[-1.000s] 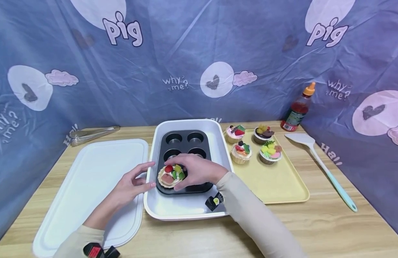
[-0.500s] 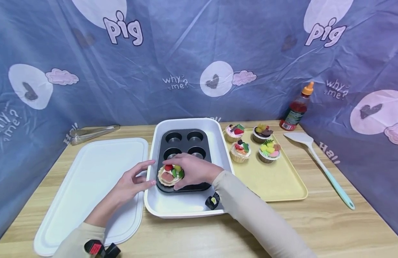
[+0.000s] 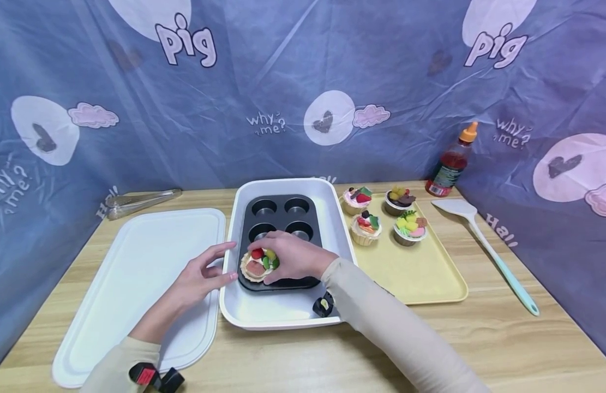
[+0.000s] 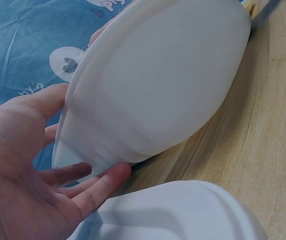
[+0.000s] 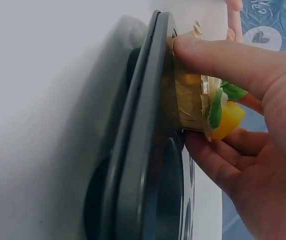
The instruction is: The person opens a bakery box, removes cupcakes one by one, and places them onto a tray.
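Note:
My right hand point(image 3: 295, 256) holds a fruit-topped cupcake point(image 3: 255, 267) between thumb and fingers, at the front-left cup of a black muffin pan point(image 3: 281, 284). In the right wrist view the cupcake's tan wrapper point(image 5: 188, 97) stands partly above the pan's top; how deep its base sits is hidden. Around the pan is a deep white tray point(image 3: 263, 322). My left hand point(image 3: 197, 278) grips the tray's left rim. The left wrist view shows some fingers point(image 4: 103, 187) against the tray's outer wall point(image 4: 158, 75), another digit reaching over the rim.
Right of the tray, a yellow tray point(image 3: 415, 284) bears several cupcakes point(image 3: 365, 228). A white cutting board point(image 3: 150, 273) lies to the left, tongs point(image 3: 143, 203) behind it. A sauce bottle point(image 3: 449, 164) and a spatula point(image 3: 484, 240) are at the right.
The head view has shifted very slightly. Both hands keep nearly the same places, with the cupcake still held at the front-left cup.

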### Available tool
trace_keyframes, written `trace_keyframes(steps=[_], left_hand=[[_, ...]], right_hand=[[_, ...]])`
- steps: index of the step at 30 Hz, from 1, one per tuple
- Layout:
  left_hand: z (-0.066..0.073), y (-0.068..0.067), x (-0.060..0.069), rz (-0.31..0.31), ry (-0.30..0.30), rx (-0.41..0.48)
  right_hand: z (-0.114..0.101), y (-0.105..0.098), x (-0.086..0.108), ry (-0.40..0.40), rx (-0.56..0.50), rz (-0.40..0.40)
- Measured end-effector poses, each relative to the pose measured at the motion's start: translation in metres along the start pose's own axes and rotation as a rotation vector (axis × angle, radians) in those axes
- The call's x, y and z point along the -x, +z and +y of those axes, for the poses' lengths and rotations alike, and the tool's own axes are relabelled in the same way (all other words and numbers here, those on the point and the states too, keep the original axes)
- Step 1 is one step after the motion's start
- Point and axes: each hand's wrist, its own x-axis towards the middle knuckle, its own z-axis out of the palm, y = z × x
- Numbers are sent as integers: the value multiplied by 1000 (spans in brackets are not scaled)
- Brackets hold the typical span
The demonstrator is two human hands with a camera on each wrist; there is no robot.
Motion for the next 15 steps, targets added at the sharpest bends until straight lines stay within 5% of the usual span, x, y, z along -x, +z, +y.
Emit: trace_keyframes(steps=[15], left_hand=[[3, 1, 1, -2, 21, 15]], right_hand=[[-2, -2, 1, -21, 44, 26]])
